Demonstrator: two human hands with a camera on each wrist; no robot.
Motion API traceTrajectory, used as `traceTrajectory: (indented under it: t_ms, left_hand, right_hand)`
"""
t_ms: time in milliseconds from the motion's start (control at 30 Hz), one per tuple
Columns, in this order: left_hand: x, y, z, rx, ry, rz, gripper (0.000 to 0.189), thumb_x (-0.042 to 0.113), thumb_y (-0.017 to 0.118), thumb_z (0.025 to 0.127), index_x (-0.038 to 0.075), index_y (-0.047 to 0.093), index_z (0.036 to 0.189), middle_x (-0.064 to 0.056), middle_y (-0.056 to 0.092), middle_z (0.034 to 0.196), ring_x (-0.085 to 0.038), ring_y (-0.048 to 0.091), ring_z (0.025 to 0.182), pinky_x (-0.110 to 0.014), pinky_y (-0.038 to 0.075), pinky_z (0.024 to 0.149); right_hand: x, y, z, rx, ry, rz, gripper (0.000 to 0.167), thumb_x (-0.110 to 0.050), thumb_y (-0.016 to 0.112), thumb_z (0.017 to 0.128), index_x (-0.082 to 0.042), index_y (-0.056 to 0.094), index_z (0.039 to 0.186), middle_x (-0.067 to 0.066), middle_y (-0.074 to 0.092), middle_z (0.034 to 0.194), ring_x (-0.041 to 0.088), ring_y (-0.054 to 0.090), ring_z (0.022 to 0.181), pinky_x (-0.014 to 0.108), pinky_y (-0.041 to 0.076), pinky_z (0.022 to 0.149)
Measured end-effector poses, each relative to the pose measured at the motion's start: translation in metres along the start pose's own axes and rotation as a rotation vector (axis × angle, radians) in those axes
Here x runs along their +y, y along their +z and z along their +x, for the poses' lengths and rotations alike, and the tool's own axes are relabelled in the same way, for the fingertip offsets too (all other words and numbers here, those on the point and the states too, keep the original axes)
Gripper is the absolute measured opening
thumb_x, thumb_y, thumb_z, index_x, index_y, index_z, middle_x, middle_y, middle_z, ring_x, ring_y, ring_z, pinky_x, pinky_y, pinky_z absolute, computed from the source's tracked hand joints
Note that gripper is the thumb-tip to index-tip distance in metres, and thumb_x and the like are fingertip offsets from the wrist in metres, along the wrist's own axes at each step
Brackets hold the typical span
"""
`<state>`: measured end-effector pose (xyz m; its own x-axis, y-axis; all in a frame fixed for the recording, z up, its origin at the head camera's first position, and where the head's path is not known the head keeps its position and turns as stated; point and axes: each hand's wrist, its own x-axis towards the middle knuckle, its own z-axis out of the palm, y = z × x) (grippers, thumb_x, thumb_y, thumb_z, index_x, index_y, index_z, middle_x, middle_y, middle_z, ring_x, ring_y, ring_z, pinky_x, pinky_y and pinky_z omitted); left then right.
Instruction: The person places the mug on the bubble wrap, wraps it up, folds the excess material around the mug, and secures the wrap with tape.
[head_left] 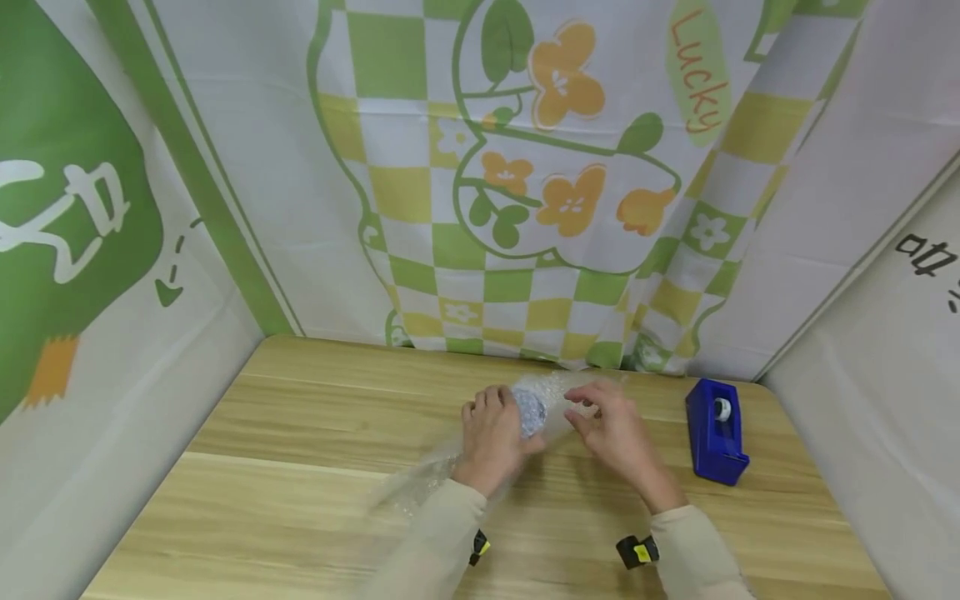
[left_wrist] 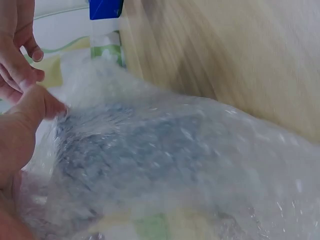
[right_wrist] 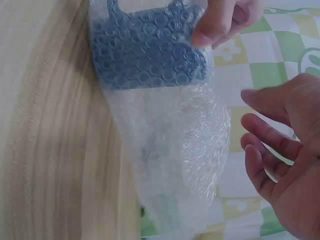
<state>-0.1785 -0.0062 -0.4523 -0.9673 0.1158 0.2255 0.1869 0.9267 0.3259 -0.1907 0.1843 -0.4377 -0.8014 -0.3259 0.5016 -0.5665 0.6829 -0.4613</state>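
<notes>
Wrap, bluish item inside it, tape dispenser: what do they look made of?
Wrap: clear, glossy plastic; round air bubbles and bright glints.
Bluish item: can't tell, perhaps ceramic or plastic; the bubbles hide its finish.
Tape dispenser: probably smooth hard plastic, given its uniform blue, moulded-looking body.

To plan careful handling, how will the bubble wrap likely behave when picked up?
The bubble wrap is probably floppy: its loose end creases. Being thin and transparent, it seems light, though the blue object inside may add weight.
</notes>
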Motion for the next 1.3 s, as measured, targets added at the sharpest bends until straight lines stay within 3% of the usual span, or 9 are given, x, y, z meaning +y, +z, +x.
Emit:
traceTrajectory:
  t_ms: [133, 233, 367, 500, 633, 767, 1000, 1167, 1300]
  left_hand:
    - [-0.009, -0.008, 0.001, -0.083, 0.110, 0.011, 0.090, 0.051, 0.084, 0.075, -0.008, 0.056, 0.137, -0.020, 0.060, 0.132, -0.037, 0.057, 0.121, -0.051, 0.047, 0.100]
    - [-0.014, -0.015, 0.004, -0.162, 0.181, -0.001, 0.089, 0.046, 0.084, 0.075, -0.004, 0.053, 0.142, -0.017, 0.058, 0.138, -0.035, 0.054, 0.127, -0.051, 0.044, 0.106]
    - [-0.019, -0.021, 0.007, -0.255, 0.253, -0.029, 0.090, 0.039, 0.087, 0.074, 0.000, 0.050, 0.146, -0.015, 0.054, 0.145, -0.032, 0.051, 0.132, -0.049, 0.041, 0.111]
    - [-0.021, -0.025, 0.009, -0.307, 0.298, -0.036, 0.092, 0.037, 0.090, 0.073, 0.000, 0.049, 0.147, -0.015, 0.051, 0.149, -0.031, 0.049, 0.136, -0.046, 0.038, 0.114]
    - [-0.021, -0.027, 0.007, -0.342, 0.292, -0.050, 0.094, 0.037, 0.090, 0.074, 0.002, 0.046, 0.150, -0.015, 0.047, 0.153, -0.031, 0.044, 0.140, -0.046, 0.034, 0.117]
    - [-0.020, -0.026, 0.006, -0.344, 0.285, -0.064, 0.094, 0.037, 0.089, 0.076, 0.002, 0.045, 0.151, -0.014, 0.045, 0.154, -0.031, 0.042, 0.142, -0.047, 0.032, 0.118]
    - [-0.021, -0.024, 0.005, -0.336, 0.277, -0.081, 0.093, 0.036, 0.088, 0.076, 0.002, 0.044, 0.151, -0.015, 0.044, 0.155, -0.030, 0.041, 0.143, -0.046, 0.031, 0.119]
    - [-0.022, -0.023, 0.004, -0.335, 0.272, -0.091, 0.093, 0.037, 0.088, 0.077, 0.002, 0.044, 0.152, -0.014, 0.044, 0.155, -0.030, 0.040, 0.143, -0.046, 0.030, 0.119]
    - [-0.022, -0.023, 0.003, -0.335, 0.270, -0.104, 0.093, 0.037, 0.088, 0.078, 0.002, 0.044, 0.152, -0.014, 0.043, 0.156, -0.030, 0.039, 0.144, -0.047, 0.030, 0.119]
  right_hand:
    - [-0.002, -0.002, 0.001, -0.045, -0.102, -0.071, 0.037, -0.007, 0.088, 0.078, -0.005, 0.073, 0.112, 0.010, 0.066, 0.114, 0.031, 0.059, 0.106, 0.048, 0.053, 0.085]
    - [-0.003, -0.002, 0.001, -0.119, -0.129, -0.072, 0.041, -0.008, 0.086, 0.081, -0.004, 0.070, 0.118, 0.012, 0.063, 0.121, 0.033, 0.056, 0.111, 0.051, 0.050, 0.092]
    - [-0.004, -0.001, -0.001, -0.204, -0.094, -0.037, 0.043, -0.006, 0.083, 0.084, -0.002, 0.066, 0.124, 0.015, 0.061, 0.124, 0.035, 0.056, 0.116, 0.052, 0.050, 0.095]
    - [-0.004, 0.000, -0.003, -0.312, 0.011, 0.030, 0.057, -0.007, 0.079, 0.088, 0.000, 0.054, 0.139, 0.016, 0.055, 0.132, 0.033, 0.060, 0.110, 0.044, 0.055, 0.085]
    - [0.001, 0.000, -0.002, -0.410, 0.081, 0.121, 0.071, -0.009, 0.074, 0.092, -0.001, 0.038, 0.152, 0.019, 0.046, 0.143, 0.030, 0.061, 0.102, 0.032, 0.055, 0.073]
    - [0.009, -0.001, -0.001, -0.479, 0.105, 0.200, 0.067, -0.010, 0.071, 0.095, 0.001, 0.038, 0.152, 0.021, 0.047, 0.144, 0.031, 0.060, 0.102, 0.031, 0.054, 0.074]
    - [0.018, -0.001, -0.001, -0.512, 0.093, 0.229, 0.045, -0.019, 0.067, 0.099, 0.005, 0.054, 0.134, 0.012, 0.064, 0.117, 0.030, 0.060, 0.102, 0.042, 0.054, 0.079]
    - [0.020, 0.000, -0.001, -0.536, 0.140, 0.263, 0.039, -0.021, 0.062, 0.101, 0.002, 0.057, 0.132, 0.010, 0.064, 0.118, 0.031, 0.060, 0.110, 0.056, 0.050, 0.091]
    - [0.022, 0.002, -0.001, -0.572, 0.239, 0.377, 0.037, -0.014, 0.055, 0.101, 0.003, 0.053, 0.133, 0.015, 0.062, 0.123, 0.032, 0.060, 0.113, 0.055, 0.049, 0.095]
